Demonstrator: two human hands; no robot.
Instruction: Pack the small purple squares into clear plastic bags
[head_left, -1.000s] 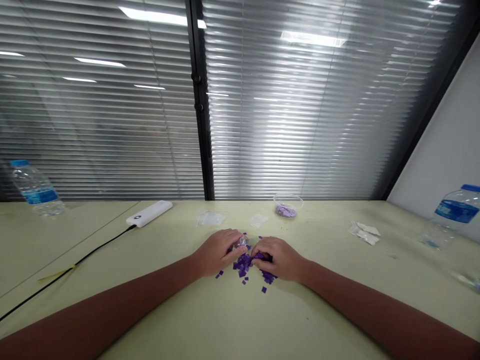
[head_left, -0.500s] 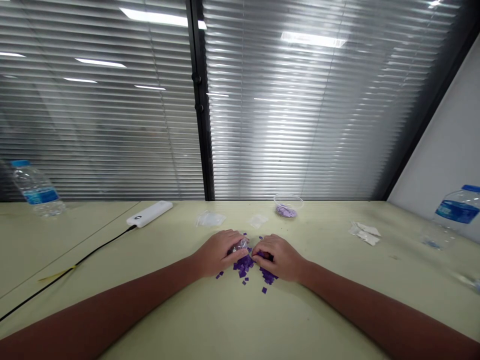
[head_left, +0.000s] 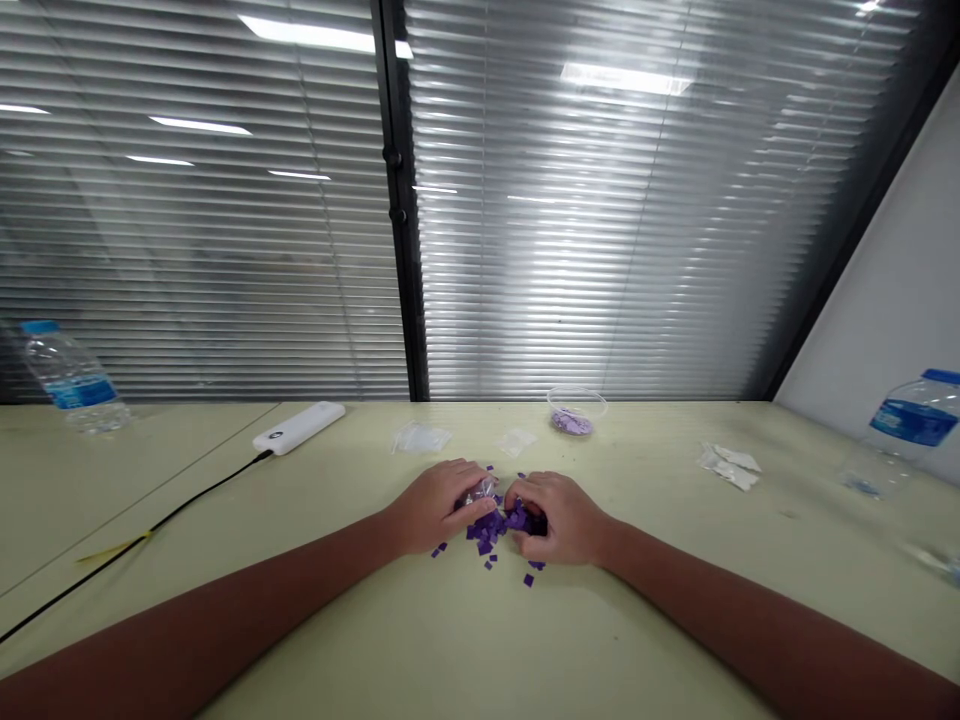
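Small square purple pieces (head_left: 489,530) lie in a loose heap on the pale green table (head_left: 660,600), with a few scattered below it. My left hand (head_left: 433,505) holds a small transparent plastic bag (head_left: 480,491) at the heap's upper edge. My right hand (head_left: 561,518) is curled around the right side of the heap, with purple pieces pressed under its fingers. Both hands nearly meet, and they hide part of the heap. The bag's contents are hard to make out.
Behind my hands stand a transparent cup (head_left: 577,410) holding lilac pieces and flat plastic bags (head_left: 421,438). White packets (head_left: 729,467) lie to the right. Water bottles (head_left: 71,378) stand at both sides, and a white power bank (head_left: 298,427) trails a black cable.
My right hand has slid left and curled inward, drawing the purple pieces at the lower right toward the heap. My left hand and the bag have barely moved.
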